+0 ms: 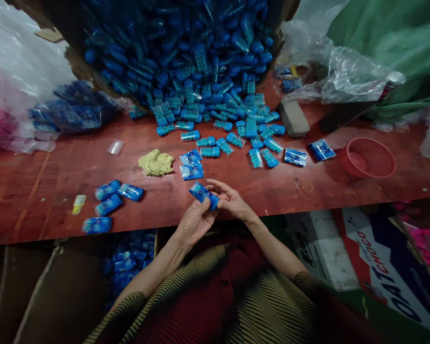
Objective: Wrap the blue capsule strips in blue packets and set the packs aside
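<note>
1. Blue in the grip, at the dial's centre: holding a film-wrapped packet (200, 192) tilted near the table's (275, 186) front edge, probably for close two-handed control.
2. With the left hand (193, 218), pinching firmly, thumb pressed across the packet's face, fingers closed beneath.
3. With the right hand (233, 204), touching the packet's near end by thumb, fingers part-open and loosely curved behind; cannot tell exact fingertip contact.
4. At twelve o'clock, see loose capped containers (191, 115); at eleven, flat printed sleeves (191, 171), seemingly kept close for easy reach.
5. At nine, see four wrapped packs (109, 204), perhaps grouped apart to avoid mixing; at ten, yellow cloth (156, 162).
</note>
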{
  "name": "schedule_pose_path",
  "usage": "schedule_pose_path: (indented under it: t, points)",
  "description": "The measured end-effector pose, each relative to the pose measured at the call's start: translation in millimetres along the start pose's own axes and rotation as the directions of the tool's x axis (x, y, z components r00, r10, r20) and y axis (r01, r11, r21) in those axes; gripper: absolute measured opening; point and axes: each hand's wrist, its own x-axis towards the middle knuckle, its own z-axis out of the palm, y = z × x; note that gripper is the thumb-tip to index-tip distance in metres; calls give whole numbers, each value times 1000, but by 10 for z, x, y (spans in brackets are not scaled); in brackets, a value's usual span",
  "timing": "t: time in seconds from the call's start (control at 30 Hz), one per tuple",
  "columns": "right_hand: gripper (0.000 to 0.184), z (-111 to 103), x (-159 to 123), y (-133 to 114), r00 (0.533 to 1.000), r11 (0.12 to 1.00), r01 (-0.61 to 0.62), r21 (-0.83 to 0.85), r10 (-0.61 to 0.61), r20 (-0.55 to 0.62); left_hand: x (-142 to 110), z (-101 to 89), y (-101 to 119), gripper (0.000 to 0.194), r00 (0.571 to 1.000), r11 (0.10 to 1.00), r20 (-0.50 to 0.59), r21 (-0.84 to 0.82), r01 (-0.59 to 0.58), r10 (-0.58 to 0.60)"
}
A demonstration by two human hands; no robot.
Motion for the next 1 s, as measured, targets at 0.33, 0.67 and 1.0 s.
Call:
schedule_pose_path:
  t: [0.33, 0.67, 1.0]
  points:
    - [65, 5, 24, 105, 995, 995, 71, -66, -75, -65, -7, 63, 8, 17, 1000, 1000, -22, 10, -8, 8]
    - [68, 35, 7, 29, 999, 999, 32, -20, -32, 13, 7, -5, -5, 15, 1000, 999, 19, 49, -24, 23]
    - [67, 27, -11, 60, 997, 993, -43, 111, 50, -62, -2, 7, -20, 18, 995, 999, 94, 33, 18, -21]
